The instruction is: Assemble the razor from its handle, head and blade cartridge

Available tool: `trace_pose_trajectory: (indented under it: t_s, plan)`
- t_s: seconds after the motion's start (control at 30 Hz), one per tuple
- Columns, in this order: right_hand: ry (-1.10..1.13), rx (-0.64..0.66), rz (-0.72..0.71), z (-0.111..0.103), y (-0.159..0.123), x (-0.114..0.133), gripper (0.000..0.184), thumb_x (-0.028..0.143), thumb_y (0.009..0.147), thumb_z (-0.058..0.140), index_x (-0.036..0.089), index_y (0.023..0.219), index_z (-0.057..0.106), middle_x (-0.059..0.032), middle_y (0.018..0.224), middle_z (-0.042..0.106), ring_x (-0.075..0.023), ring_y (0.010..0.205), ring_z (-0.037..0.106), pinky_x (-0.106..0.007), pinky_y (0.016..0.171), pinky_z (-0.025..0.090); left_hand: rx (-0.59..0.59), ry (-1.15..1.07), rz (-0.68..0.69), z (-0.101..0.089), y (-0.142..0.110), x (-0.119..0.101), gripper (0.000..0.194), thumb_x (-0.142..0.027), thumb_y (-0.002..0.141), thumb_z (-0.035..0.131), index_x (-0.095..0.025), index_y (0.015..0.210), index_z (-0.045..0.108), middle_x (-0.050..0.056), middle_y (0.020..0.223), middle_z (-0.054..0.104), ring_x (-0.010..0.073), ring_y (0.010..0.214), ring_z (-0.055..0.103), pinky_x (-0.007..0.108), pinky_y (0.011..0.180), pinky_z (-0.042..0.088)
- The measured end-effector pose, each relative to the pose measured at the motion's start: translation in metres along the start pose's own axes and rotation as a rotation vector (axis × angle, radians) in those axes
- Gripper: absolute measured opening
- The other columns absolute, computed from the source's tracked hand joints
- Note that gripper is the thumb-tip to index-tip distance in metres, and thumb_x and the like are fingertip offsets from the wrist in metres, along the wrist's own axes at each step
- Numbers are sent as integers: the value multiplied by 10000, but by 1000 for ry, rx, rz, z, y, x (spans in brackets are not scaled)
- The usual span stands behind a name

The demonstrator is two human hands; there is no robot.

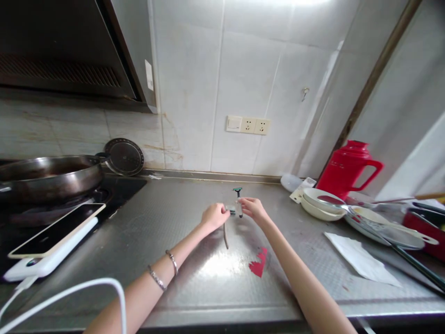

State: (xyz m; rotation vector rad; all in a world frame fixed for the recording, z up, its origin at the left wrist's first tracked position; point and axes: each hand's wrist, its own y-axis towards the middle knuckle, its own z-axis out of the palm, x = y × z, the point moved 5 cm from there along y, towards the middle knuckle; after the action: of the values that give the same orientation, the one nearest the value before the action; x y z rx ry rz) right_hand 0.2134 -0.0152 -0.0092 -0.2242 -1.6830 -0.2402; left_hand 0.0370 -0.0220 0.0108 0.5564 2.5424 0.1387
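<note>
My left hand [214, 216] is closed, thumb and fingers pinched on the near end of a small clear plastic piece with dark green parts [230, 210]. My right hand [253, 208] is just to the right, fingertips bent together at a razor [238, 190]. The razor has a green-edged head at the far end, and its dark handle runs towards me past those fingertips. Whether they grip the handle or a clear bit beside it cannot be made out. A thin brown strip [225, 236] extends below my left hand. Torn red paper [258, 263] lies between my forearms.
At left, a phone [59, 232] and white power bank [52, 257] with a cable lie by the hob, under a steel pan [52, 178]. Rightward are a red thermos [347, 169], bowls [321, 211], a plate with utensils [406, 239] and a white tissue [359, 260].
</note>
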Motion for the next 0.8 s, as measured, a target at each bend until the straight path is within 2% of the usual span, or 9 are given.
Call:
trace_pose_trajectory:
  t_s: [0.07, 0.1, 0.2, 0.3, 0.47, 0.63, 0.8]
  plan:
    - [-377, -88, -41, -36, 1, -1, 276, 325, 723, 532, 106, 794, 684, -43, 623, 624, -105, 560, 574, -176, 509, 443, 84, 71, -4, 5, -2, 0, 279, -387, 790, 488, -176, 689, 641, 55, 759, 684, 180, 752, 635, 229, 598, 392]
    - [-464, -122, -35, -54, 1, -3, 270, 313, 714, 528, 104, 767, 691, -33, 574, 604, -113, 543, 567, -178, 490, 424, 122, 101, -4, 9, -4, -1, 281, -384, 780, 493, -171, 676, 644, 64, 748, 683, 187, 744, 639, 231, 593, 397]
    - [-629, -205, -24, -100, -5, -9, 207, 259, 659, 549, 108, 628, 687, -24, 463, 551, -149, 560, 576, -187, 480, 378, 189, 155, 0, 17, -8, -4, 286, -393, 758, 498, -158, 714, 656, 90, 754, 682, 205, 727, 649, 237, 577, 415]
    - [-764, -264, -29, -127, -13, -14, 177, 213, 630, 552, 112, 571, 684, -45, 470, 573, -186, 635, 602, -200, 503, 366, 194, 193, 5, 20, -11, -7, 285, -374, 740, 498, -147, 795, 662, 120, 806, 685, 228, 755, 655, 251, 580, 440]
    - [-897, -296, -23, -140, -19, -21, 159, 189, 619, 568, 122, 637, 710, -79, 572, 651, -187, 636, 622, -206, 520, 381, 202, 277, 6, 20, -11, -6, 299, -329, 740, 488, -125, 874, 660, 175, 906, 681, 280, 860, 650, 305, 644, 485]
    - [-1041, -285, -51, -140, -20, -25, 152, 187, 645, 576, 119, 655, 711, -138, 674, 690, -214, 674, 648, -226, 538, 404, 266, 301, 32, 26, -14, -7, 264, -243, 745, 488, -115, 902, 657, 188, 952, 673, 277, 896, 646, 310, 689, 497]
    - [-1076, -304, -63, -140, -23, -19, 146, 162, 649, 566, 120, 653, 706, -168, 708, 691, -245, 702, 656, -250, 554, 416, 238, 299, 32, 24, -16, -12, 253, -201, 771, 462, -113, 906, 657, 191, 955, 671, 272, 908, 643, 304, 703, 491]
